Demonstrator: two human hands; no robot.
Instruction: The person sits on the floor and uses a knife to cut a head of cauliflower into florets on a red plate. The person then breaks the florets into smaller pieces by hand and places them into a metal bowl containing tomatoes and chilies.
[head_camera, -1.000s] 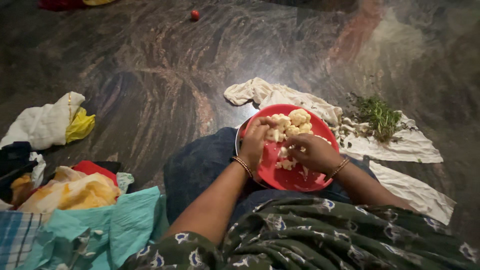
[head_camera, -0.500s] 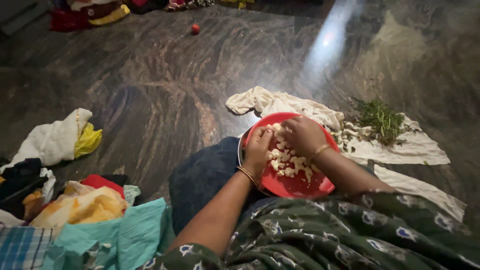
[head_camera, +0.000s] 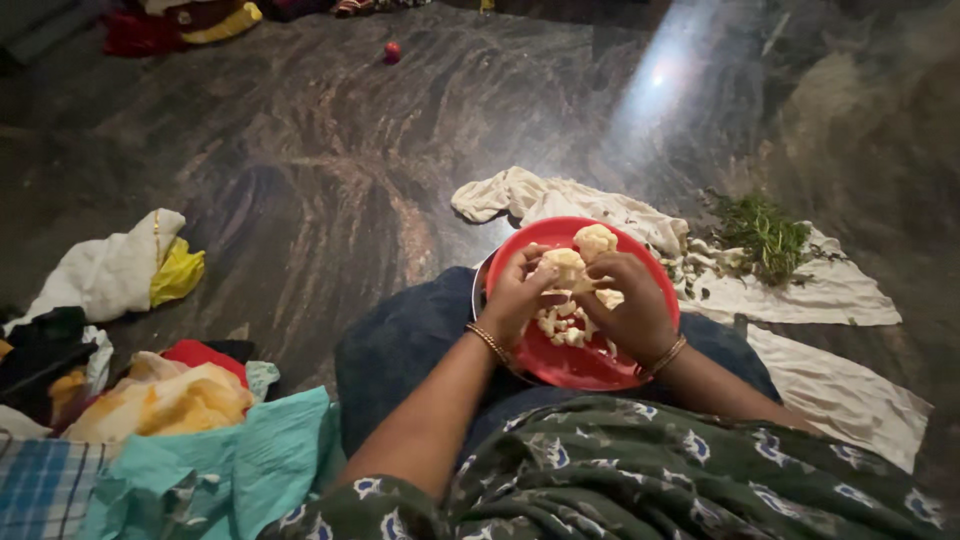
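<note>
I sit on the floor with a red plate on my lap. My left hand and my right hand both squeeze one big cauliflower piece over the plate, fingers tight around it. Small white bits lie under it. Green leaves sit far right on a white cloth. If I pull too hard, bits could jump off onto the floor.

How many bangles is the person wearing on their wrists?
2 show: one gold bangle on the left wrist and one on the right wrist, both over the red plate. More may be hidden behind the wrists.
</note>
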